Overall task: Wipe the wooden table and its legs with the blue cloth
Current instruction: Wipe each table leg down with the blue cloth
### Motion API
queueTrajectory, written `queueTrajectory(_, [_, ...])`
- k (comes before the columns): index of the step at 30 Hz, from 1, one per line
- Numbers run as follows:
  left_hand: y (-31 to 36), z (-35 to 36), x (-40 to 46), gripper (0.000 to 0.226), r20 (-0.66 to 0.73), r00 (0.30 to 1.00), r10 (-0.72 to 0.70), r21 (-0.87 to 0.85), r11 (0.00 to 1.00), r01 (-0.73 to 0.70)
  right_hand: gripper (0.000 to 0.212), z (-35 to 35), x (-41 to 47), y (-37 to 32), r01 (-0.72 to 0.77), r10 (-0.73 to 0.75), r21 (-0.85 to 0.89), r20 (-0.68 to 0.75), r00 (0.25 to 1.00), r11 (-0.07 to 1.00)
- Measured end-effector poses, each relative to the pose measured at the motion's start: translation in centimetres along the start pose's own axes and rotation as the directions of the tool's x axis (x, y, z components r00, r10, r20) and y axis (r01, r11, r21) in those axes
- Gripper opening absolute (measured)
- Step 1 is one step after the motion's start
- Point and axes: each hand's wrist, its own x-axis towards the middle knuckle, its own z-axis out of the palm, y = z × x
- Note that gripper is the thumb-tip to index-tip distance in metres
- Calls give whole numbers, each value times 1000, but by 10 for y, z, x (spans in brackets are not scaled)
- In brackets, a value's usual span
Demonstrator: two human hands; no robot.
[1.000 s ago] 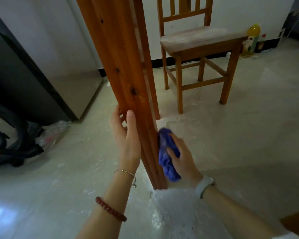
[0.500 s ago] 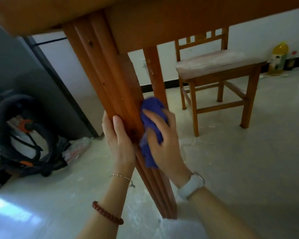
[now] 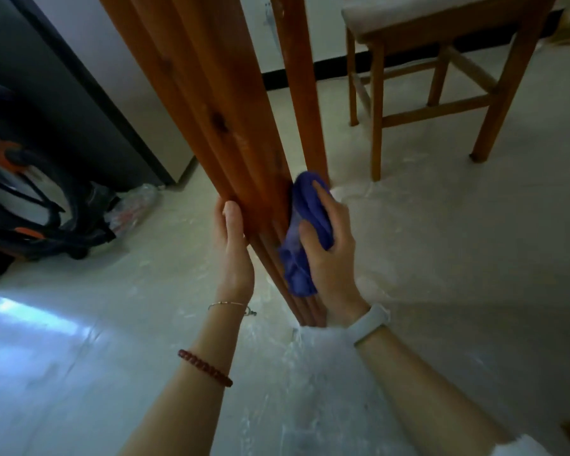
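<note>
Lower on the table leg [image 3: 231, 103] now, right hand [image 3: 329, 255] fingers grip the blue cloth [image 3: 301, 232]; left hand [image 3: 232, 245] steadies.

We see a pale glossy floor [image 3: 441, 291], a wooden chair [image 3: 441, 34] at one o'clock, white wall [image 3: 139, 103] with black skirting [image 3: 329, 69] at twelve, dark equipment [image 3: 30, 205] at nine.
</note>
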Motion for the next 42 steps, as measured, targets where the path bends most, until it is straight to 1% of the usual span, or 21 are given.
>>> queueTrajectory(3, [-16, -11, 2, 34, 71, 997, -43, 95, 995, 36, 27, -10, -48, 70, -393, 392, 1, -60, 918, 920])
queueTrajectory(4, [-23, -13, 2, 42, 80, 995, -60, 121, 991, 50, 22, -17, -61, 90, -505, 504, -59, -35, 863, 861])
queueTrajectory(7, [-40, -14, -5, 45, 122, 988, -99, 152, 985, 80, 33, -31, -76, 119, -723, 749, -243, 25, 662, 647])
queueTrajectory(9, [-46, -13, -11, 48, 133, 985, -113, 155, 984, 92, 38, -29, -67, 119, -711, 748, -291, 26, 663, 640])
queueTrajectory(11, [-49, -13, -14, 47, 130, 985, -115, 153, 984, 95, 39, -24, -47, 110, -622, 656, -287, 30, 754, 728])
queueTrajectory(14, [-55, -13, -15, 40, 135, 985, -109, 149, 985, 89, 37, -21, -29, 83, -430, 432, -134, -13, 902, 893])
queueTrajectory(16, [-59, -14, -12, 40, 138, 986, -94, 148, 986, 74, 44, -18, -37, 67, -280, 278, -80, -28, 960, 957])
queueTrajectory(17, [-61, -14, -11, 38, 137, 987, -88, 150, 986, 67, 44, -16, -45, 69, -266, 264, -91, -32, 964, 960])
queueTrajectory(19, [-65, -14, -10, 38, 125, 989, -76, 167, 984, 55, 41, -11, -67, 95, -387, 382, -117, -64, 922, 914])
queueTrajectory(22, [-68, -14, -10, 45, 124, 991, -52, 215, 976, 24, 38, -21, -92, 125, -672, 686, -218, -15, 727, 708])
queueTrajectory(23, [-67, -15, -10, 45, 135, 990, -46, 241, 970, 12, 37, -26, -96, 126, -703, 732, -262, 18, 681, 661])
queueTrajectory(24, [-67, -18, -10, 47, 152, 988, -41, 278, 961, -3, 37, -30, -96, 124, -692, 732, -293, 40, 680, 659])
queueTrajectory(25, [-66, -21, -8, 52, 178, 983, -36, 322, 946, -24, 36, -31, -91, 114, -661, 700, -294, 42, 713, 691])
queueTrajectory(27, [-64, -31, 0, 65, 265, 964, -21, 429, 898, -99, 37, -24, -72, 82, -520, 531, -209, -3, 847, 828])
queueTrajectory(29, [-63, -43, 12, 72, 357, 934, -20, 523, 833, -182, 37, -10, -53, 47, -260, 254, -184, -54, 966, 948])
queueTrajectory(31, [-59, -53, 26, 77, 424, 905, -35, 590, 768, -246, 37, 6, -43, 21, 33, -54, -297, -61, 997, 954])
queueTrajectory(33, [-54, -59, 39, 83, 496, 867, -44, 607, 732, -310, 38, 14, -38, 9, 261, -299, -427, -23, 954, 865])
queueTrajectory(34, [-52, -61, 45, 85, 535, 844, -37, 602, 718, -350, 34, 14, -37, 8, 375, -414, -513, 42, 909, 772])
queueTrajectory(37, [-53, -64, 59, 90, 621, 784, 5, 549, 710, -440, 18, 0, -37, 15, 615, -596, -722, 353, 721, 316])
queueTrajectory(38, [-54, -65, 63, 91, 643, 766, 22, 520, 722, -457, 21, -5, -36, 15, 632, -601, -740, 404, 690, 228])
queueTrajectory(42, [-58, -66, 75, 96, 711, 699, 77, 387, 787, -481, 32, 2, -17, -12, 615, -628, -777, 413, 660, 136])
